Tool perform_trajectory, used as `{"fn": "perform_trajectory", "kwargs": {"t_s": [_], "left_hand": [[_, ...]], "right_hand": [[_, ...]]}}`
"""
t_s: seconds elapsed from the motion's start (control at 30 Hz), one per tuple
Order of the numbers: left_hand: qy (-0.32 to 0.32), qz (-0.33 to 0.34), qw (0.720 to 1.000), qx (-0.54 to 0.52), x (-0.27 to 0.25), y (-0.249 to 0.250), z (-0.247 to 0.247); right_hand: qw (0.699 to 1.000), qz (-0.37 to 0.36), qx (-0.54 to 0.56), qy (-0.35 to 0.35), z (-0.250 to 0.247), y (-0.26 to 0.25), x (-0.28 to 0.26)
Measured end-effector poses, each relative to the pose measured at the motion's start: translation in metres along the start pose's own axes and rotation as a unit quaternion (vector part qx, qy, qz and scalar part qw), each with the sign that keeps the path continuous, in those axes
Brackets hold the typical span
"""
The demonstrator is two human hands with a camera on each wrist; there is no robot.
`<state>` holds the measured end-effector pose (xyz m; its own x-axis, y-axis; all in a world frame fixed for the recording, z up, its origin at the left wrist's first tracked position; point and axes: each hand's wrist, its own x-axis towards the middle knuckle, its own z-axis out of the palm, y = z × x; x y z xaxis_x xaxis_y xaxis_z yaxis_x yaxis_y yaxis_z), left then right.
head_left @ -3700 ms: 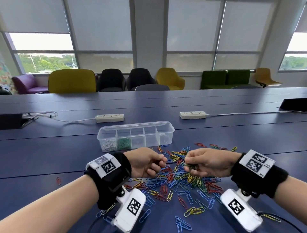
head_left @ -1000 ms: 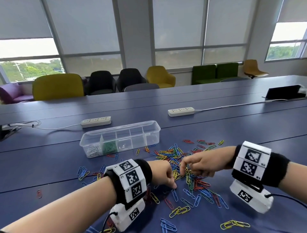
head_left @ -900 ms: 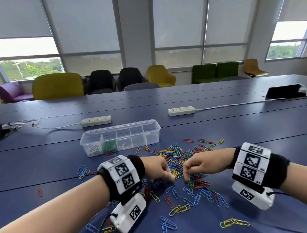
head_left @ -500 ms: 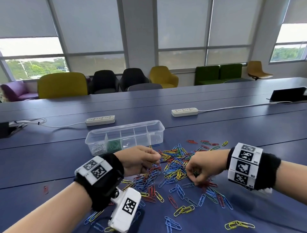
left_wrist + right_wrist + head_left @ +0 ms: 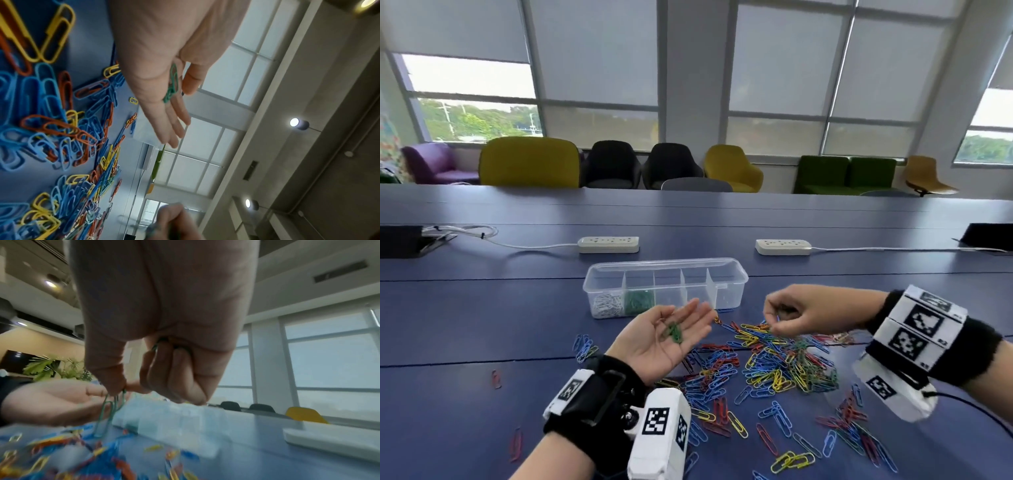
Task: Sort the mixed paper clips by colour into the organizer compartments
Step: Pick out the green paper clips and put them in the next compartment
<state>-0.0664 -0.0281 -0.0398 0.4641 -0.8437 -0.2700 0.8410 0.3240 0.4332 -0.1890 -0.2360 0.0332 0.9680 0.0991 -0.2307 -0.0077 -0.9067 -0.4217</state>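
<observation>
Your left hand (image 5: 666, 337) lies flat, palm up, cradling green clips (image 5: 674, 333); your right hand (image 5: 806, 313) pinches more green clips above the tabletop (image 5: 482, 329) pile (image 5: 774, 366), near the organizer (image 5: 666, 286).

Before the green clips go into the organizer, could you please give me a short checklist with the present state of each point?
1. Left hand flat, palm up, green clips resting on it: ok.
2. Right hand pinches green clips between thumb and finger: ok.
3. Organizer open, no lid on it: ok.
4. Green compartment has room: ok.
5. Only green in the right hand's curled fingers: cannot tell.
6. Path from the hands to the organizer free: ok.
</observation>
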Motion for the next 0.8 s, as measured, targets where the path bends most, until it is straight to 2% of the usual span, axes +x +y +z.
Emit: {"fn": "perform_trajectory", "kwargs": {"t_s": [0.2,0.3,0.43,0.53,0.63,0.67,0.73,0.8], "left_hand": [[0.0,-0.016,1.0,0.021,0.005,-0.005,-0.007],[-0.02,-0.01,1.0,-0.006,0.003,-0.006,-0.008],[-0.003,0.025,0.996,-0.091,0.005,0.003,-0.012],[0.004,0.036,0.991,-0.126,0.01,0.009,-0.017],[0.014,0.035,0.988,-0.148,0.011,0.01,-0.02],[0.02,0.037,0.986,-0.158,0.01,0.011,-0.02],[0.042,0.048,0.983,-0.172,0.007,0.016,-0.02],[0.05,0.053,0.981,-0.178,0.003,0.023,-0.022]], "right_hand": [[0.997,-0.052,-0.042,-0.04,0.003,-0.065,0.063],[0.998,-0.046,-0.038,-0.037,0.015,-0.08,0.09],[0.999,-0.04,-0.011,-0.009,0.016,-0.084,0.103],[0.994,-0.056,0.093,0.005,0.007,-0.087,0.101],[0.983,-0.069,0.147,0.089,-0.011,-0.08,0.1],[0.98,-0.063,0.14,0.129,-0.017,-0.074,0.101],[0.978,-0.03,0.061,0.198,-0.028,-0.05,0.111],[0.982,0.047,-0.056,0.173,-0.03,-0.022,0.123]]}}
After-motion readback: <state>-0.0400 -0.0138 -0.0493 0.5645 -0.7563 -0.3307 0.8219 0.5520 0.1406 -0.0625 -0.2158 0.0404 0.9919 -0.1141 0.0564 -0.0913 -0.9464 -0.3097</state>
